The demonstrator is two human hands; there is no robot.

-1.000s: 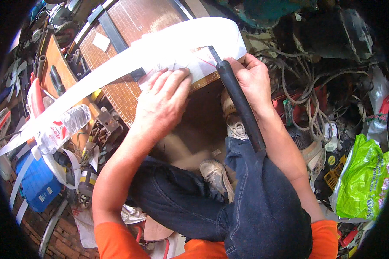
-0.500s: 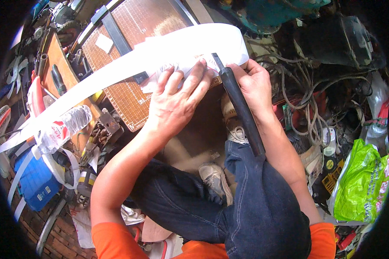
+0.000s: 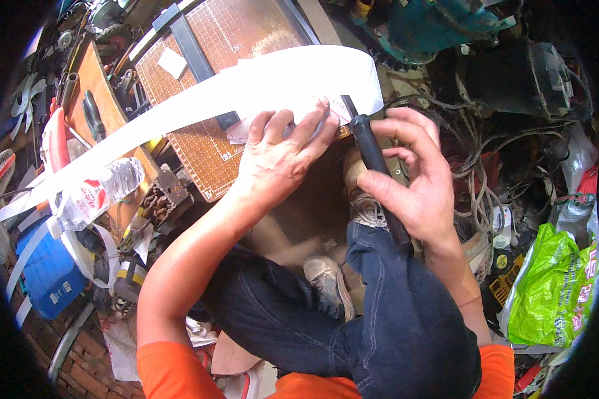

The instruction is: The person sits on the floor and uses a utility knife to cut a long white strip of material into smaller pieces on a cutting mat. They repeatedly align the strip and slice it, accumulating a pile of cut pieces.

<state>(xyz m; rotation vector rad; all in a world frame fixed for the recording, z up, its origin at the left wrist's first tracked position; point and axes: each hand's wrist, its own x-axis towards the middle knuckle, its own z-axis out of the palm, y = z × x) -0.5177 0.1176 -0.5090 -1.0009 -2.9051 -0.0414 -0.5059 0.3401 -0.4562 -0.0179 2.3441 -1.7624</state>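
Note:
My left hand [image 3: 276, 156] lies with spread fingers on a long white paper strip [image 3: 199, 96], pressing it onto the brown gridded board of a paper cutter [image 3: 203, 156]. Smaller printed paper lies under those fingertips. The strip curls over at its right end and trails far off to the left. Along the board's right edge slants the cutter's black handle [image 3: 374, 149]. My right hand [image 3: 419, 179] is around this handle with fingers apart and bent, the thumb over it; no firm grip shows.
Left of the cutter are a clear plastic bottle [image 3: 103, 193], a blue box [image 3: 50, 272], pliers [image 3: 93, 116] and metal parts. Coiled grey cables [image 3: 476, 153] and dark machinery crowd the right side, with a bright green plastic bag [image 3: 546, 286] nearer me. My knees are below the cutter.
My right hand has let go of the paper's right end and moved back toward me, opening around the black handle. My left hand stays pressed on the paper.

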